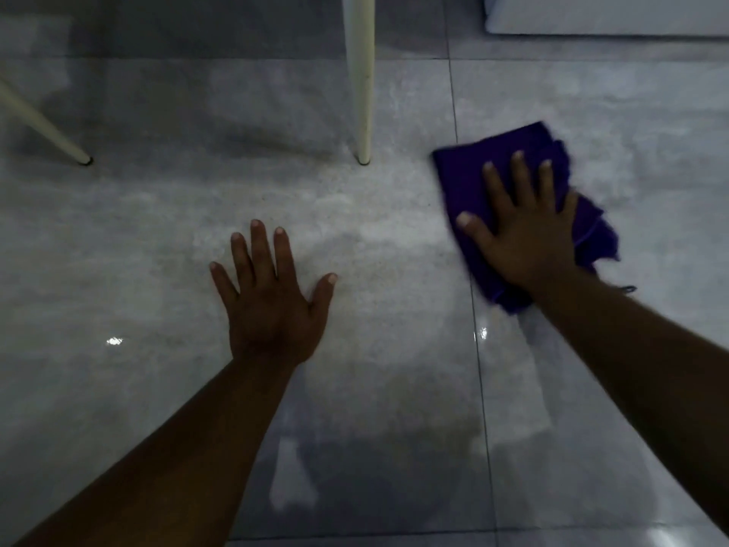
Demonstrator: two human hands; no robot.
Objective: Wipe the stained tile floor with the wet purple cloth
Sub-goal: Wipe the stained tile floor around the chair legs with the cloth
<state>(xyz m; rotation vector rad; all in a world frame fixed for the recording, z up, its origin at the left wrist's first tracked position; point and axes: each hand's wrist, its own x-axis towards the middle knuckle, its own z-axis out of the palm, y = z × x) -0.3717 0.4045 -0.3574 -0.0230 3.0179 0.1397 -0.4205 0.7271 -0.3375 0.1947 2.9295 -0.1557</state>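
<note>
The purple cloth (465,179) lies crumpled and flat on the grey tile floor (157,238), right of centre, straddling a grout line. My right hand (524,230) presses down on it with fingers spread, palm flat on the fabric. My left hand (272,298) rests flat on the bare tile at centre, fingers apart, holding nothing. The floor looks glossy and wet near the bottom, with a dull, cloudy patch between the two hands.
A cream furniture leg (363,92) stands on the floor just beyond and between my hands. A second slanted cream leg (43,128) touches down at the far left. A white object's edge (607,17) sits at the top right.
</note>
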